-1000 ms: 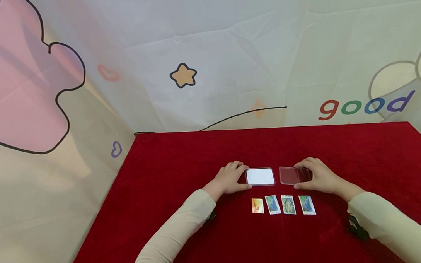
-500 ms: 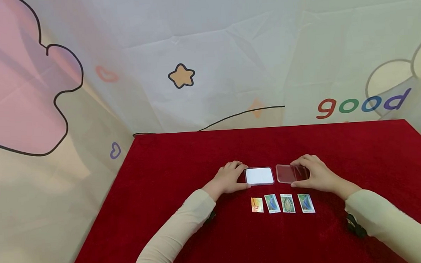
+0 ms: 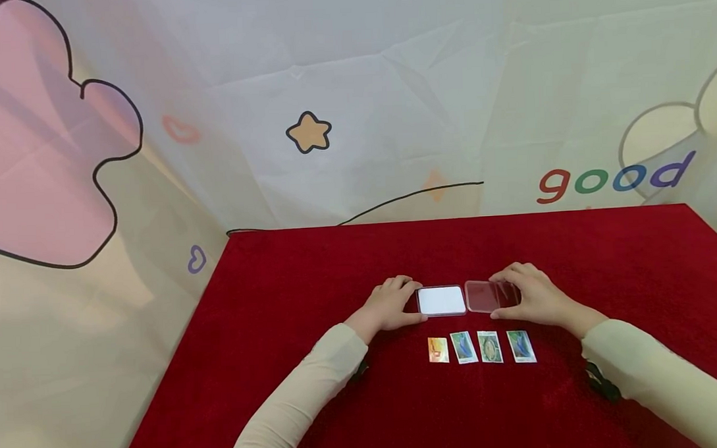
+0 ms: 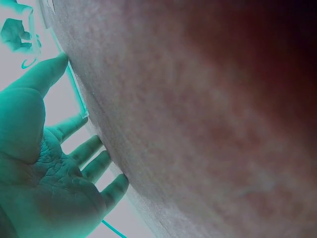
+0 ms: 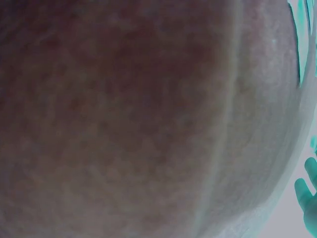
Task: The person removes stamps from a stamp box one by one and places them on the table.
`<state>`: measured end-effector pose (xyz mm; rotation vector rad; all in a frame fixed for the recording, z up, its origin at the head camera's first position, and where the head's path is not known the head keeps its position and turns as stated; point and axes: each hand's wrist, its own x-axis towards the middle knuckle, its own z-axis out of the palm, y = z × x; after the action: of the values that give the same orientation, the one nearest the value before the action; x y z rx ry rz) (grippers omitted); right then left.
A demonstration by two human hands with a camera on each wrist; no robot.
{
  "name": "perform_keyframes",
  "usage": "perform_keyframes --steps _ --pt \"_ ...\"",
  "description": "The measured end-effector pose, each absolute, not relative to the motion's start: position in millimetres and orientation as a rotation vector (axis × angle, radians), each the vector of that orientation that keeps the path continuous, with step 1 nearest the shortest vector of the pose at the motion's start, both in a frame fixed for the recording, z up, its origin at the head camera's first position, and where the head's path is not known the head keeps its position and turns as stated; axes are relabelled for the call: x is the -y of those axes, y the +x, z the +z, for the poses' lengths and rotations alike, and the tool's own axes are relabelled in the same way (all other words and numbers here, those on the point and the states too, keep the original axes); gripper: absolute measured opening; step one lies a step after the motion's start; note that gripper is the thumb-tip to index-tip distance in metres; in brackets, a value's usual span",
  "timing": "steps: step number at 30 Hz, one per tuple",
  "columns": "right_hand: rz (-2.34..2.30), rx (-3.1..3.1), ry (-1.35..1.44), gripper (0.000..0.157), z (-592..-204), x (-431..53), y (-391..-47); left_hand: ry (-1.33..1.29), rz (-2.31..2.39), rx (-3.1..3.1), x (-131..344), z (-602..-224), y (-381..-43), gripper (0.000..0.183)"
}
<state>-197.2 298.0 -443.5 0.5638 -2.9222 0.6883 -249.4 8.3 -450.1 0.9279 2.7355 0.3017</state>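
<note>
In the head view, a shallow clear plastic box (image 3: 441, 301) with a white inside lies flat on the red cloth. My left hand (image 3: 389, 304) holds its left end between thumb and index finger; the other fingers spread on the cloth. In the left wrist view this hand (image 4: 49, 163) shows its palm, thumb and index at the box's edge. My right hand (image 3: 535, 295) pinches a transparent lid (image 3: 481, 297) between thumb and fingers, close beside the box's right edge; whether they touch, I cannot tell. The right wrist view is mostly blurred, with fingertips at its lower right edge.
Several small picture cards lie in a row nearer me: an orange one (image 3: 438, 350), a blue-green one (image 3: 464, 347), a green one (image 3: 490, 347) and another blue-green one (image 3: 521, 346). The red-covered table (image 3: 312, 265) ends at a printed cloth backdrop (image 3: 378, 118).
My right hand has moved left with the lid, narrowing the gap to the box. The left hand and the box have stayed put, as have the cards.
</note>
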Motion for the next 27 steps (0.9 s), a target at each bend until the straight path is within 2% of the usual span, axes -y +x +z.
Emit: perform_keyframes --steps 27 --pt "0.713 2.926 0.647 0.063 -450 -273 -211 0.908 0.314 -2.734 -7 -450 -250 0.063"
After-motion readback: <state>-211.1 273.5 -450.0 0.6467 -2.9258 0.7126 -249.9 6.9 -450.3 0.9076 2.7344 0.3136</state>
